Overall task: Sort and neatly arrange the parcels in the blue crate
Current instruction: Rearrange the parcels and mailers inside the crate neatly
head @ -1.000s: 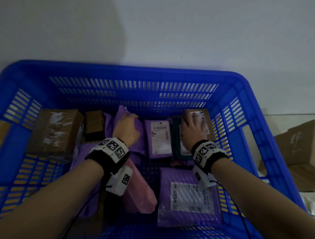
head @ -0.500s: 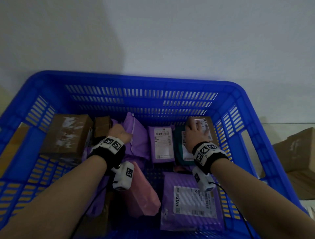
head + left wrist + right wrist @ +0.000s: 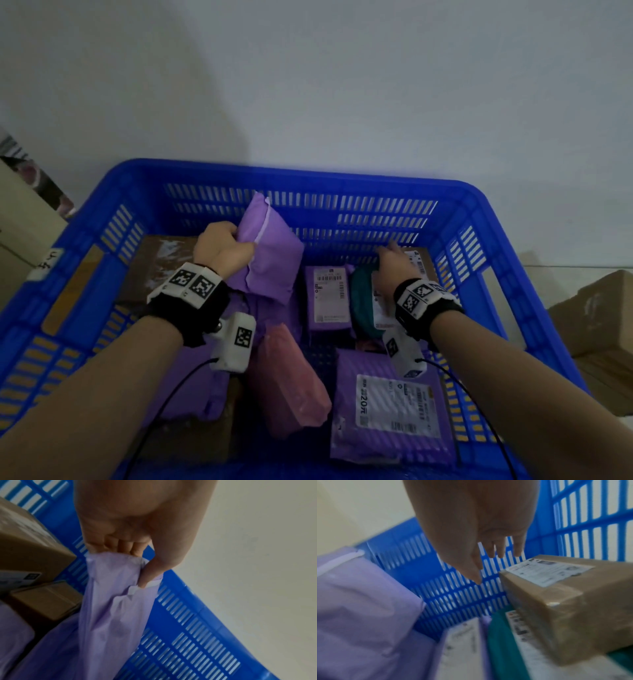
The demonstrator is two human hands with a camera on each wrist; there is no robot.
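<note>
Dangling from left hand (image 3: 222,247), purple parcel (image 3: 267,253); right hand (image 3: 394,270) seemingly apart.

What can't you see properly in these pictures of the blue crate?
- Small brown box: shows in the left wrist view; in the head view the left hand and its lifted purple bag hide it.
- Label text on the taped box: blurred in the right wrist view.
- Teal parcel: partly hidden by the right hand in the head view.
- Crate near wall: cut off by the bottom edge.
</note>
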